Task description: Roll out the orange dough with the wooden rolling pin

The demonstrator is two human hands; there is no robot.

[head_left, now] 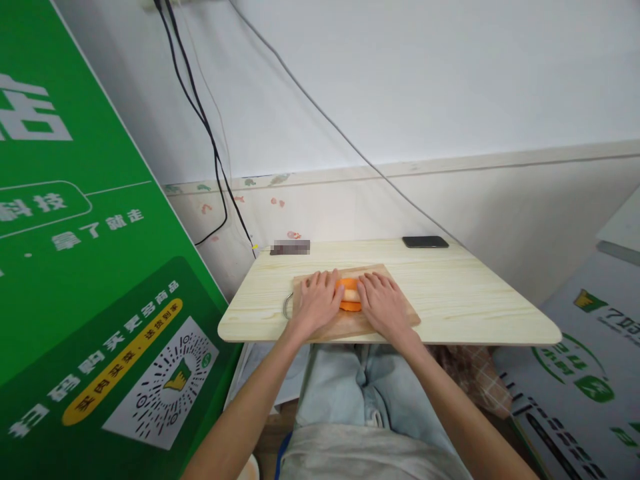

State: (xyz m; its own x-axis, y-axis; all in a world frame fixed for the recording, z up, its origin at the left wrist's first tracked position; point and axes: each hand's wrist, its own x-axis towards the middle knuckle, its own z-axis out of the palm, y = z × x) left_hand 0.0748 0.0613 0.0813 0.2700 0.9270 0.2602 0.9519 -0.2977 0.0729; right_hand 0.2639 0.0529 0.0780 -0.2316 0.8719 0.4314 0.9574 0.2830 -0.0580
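The left hand (320, 300) and the right hand (383, 303) lie palm-down on the cutting board (395, 315), fingers stretched almost flat and pointing away from the body; between them sits an orange piece of food (349, 295), at the middle of the board, and both hands touch it at its sides. Whether either hand truly grips it, I cannot tell; the fingers look laid over and against it rather than curled round.

To steady the piece well, press in evenly from both sides of it and keep the wrists low on the board, so it cannot roll toward the board's far edge; the board itself should stay square on the wooden table (475, 300). Beyond the board, at the table's far edge, lies a dark phone (425, 242); a metal handle loop (287, 305) juts from the board's left end.
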